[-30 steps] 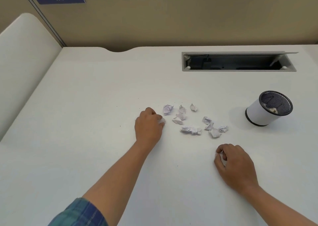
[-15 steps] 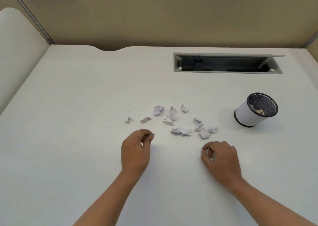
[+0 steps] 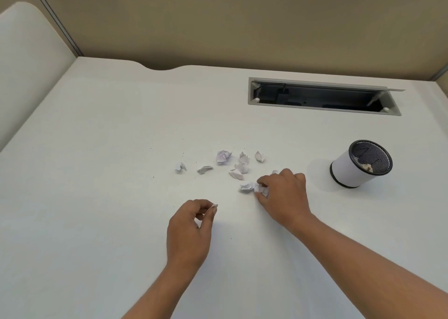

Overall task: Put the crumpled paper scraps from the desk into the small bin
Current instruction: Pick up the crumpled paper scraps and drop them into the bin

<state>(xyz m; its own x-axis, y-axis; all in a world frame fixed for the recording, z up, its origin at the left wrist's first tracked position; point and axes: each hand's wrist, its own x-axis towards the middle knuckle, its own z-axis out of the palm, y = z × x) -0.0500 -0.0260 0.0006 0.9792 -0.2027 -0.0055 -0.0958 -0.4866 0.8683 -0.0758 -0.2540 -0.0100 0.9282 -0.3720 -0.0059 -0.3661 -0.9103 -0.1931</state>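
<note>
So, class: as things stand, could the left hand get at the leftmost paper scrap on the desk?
Probably yes. The leftmost scrap lies alone on bare desk, nothing between it and the left hand, though that hand already pinches a small scrap.

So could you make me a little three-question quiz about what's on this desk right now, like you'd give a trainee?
1. True or false: the small bin already has some paper inside.
2. Which hand is reaching into the paper scraps? A) the left hand B) the right hand C) neither
3. Fill in: the left hand pinches a small scrap between thumb and ____.

Key
1. True: a crumpled piece shows through the open top.
2. B: its fingers are on the nearest crumpled scrap.
3. Forefinger.
</note>
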